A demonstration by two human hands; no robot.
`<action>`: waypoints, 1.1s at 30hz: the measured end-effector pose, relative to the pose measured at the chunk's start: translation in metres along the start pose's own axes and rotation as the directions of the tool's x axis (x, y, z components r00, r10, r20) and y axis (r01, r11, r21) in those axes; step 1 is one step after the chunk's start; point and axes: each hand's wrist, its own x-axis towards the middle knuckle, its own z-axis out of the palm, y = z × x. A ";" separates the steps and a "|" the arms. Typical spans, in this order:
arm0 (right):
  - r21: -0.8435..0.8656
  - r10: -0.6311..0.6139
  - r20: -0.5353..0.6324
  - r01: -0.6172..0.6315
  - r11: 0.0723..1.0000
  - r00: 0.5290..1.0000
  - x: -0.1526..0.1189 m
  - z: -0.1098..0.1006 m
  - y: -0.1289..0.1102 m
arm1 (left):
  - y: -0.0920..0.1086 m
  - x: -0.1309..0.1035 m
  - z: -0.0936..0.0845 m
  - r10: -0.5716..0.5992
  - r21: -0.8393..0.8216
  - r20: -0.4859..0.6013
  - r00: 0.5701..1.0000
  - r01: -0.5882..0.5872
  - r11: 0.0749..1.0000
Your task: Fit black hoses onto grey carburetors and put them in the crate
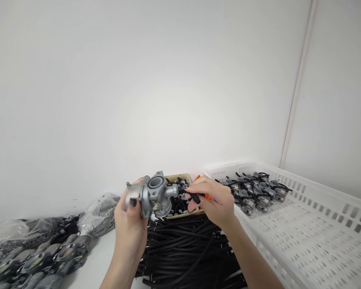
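My left hand [130, 216] is wrapped round a silver metal carburetor [157, 192], held up with its round bore facing me. At the carburetor's right end, my right hand [213, 198] pinches a small black part [193, 196] between thumb and fingers, close to the narrow metal neck. Whether the black part touches the neck is hard to tell. Behind the hands stands a beige tray [185, 176] of small black and metal parts. Many black rubber tubes [186, 249] lie in a pile below.
On the right, a white perforated crate [315, 224] holds several carburetors with black tubes [260, 190]. More carburetors [39, 261] lie at the lower left, beside plastic-wrapped bundles [100, 214]. An orange object [207, 196] shows partly behind my right hand. A white wall stands behind.
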 end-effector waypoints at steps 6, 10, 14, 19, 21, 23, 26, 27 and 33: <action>0.116 0.498 -0.084 -0.488 0.865 0.863 0.001 -0.001 -0.003 | -0.004 -0.008 0.004 0.712 0.277 0.162 0.684 -0.724 0.632; 0.308 0.557 0.042 -0.541 0.783 0.830 0.006 0.000 -0.006 | 0.001 -0.017 0.011 0.840 0.347 0.102 0.534 -0.810 0.473; 0.375 0.570 0.116 -0.568 0.733 0.813 0.006 0.008 -0.007 | -0.008 -0.026 0.015 0.817 0.363 0.008 0.576 -0.763 0.535; 0.588 0.669 0.087 -0.580 0.563 0.738 0.002 0.015 -0.007 | -0.028 -0.036 0.024 0.690 0.286 -0.006 0.724 -0.660 0.695; 0.647 0.725 0.082 -0.590 0.483 0.684 0.003 0.017 -0.009 | -0.036 -0.040 0.028 0.682 0.309 0.031 0.730 -0.656 0.688; 0.692 0.765 0.055 -0.576 0.435 0.642 0.005 0.019 -0.011 | -0.043 -0.046 0.033 0.638 0.315 0.068 0.767 -0.624 0.716; 0.726 0.782 0.023 -0.549 0.414 0.622 0.008 0.018 -0.010 | -0.051 -0.055 0.039 0.479 0.266 0.107 0.871 -0.489 0.831; 0.719 0.778 0.007 -0.544 0.433 0.628 0.009 0.015 -0.009 | -0.053 -0.058 0.041 0.404 0.217 0.124 0.906 -0.422 0.880; 0.372 0.692 0.122 -0.679 0.633 0.712 0.009 -0.020 -0.006 | -0.066 -0.040 0.037 -0.228 -0.157 0.445 0.866 0.327 0.932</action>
